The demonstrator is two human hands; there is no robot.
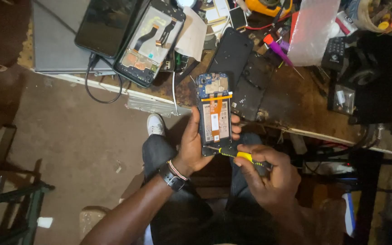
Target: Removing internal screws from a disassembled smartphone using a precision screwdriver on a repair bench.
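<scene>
Cluttered repair desk (291, 106) behind; opened phone (215, 113) upright over the lap, left hand (195, 147) fingers wrapped around it for steadiness, right hand (264, 174) fingers pinching yellow screwdriver (237, 154), tip at its lower edge.

Cluttered workbench (296, 97); opened phone (149, 43); black back cover (233, 50); screwdriver (278, 49)
</scene>
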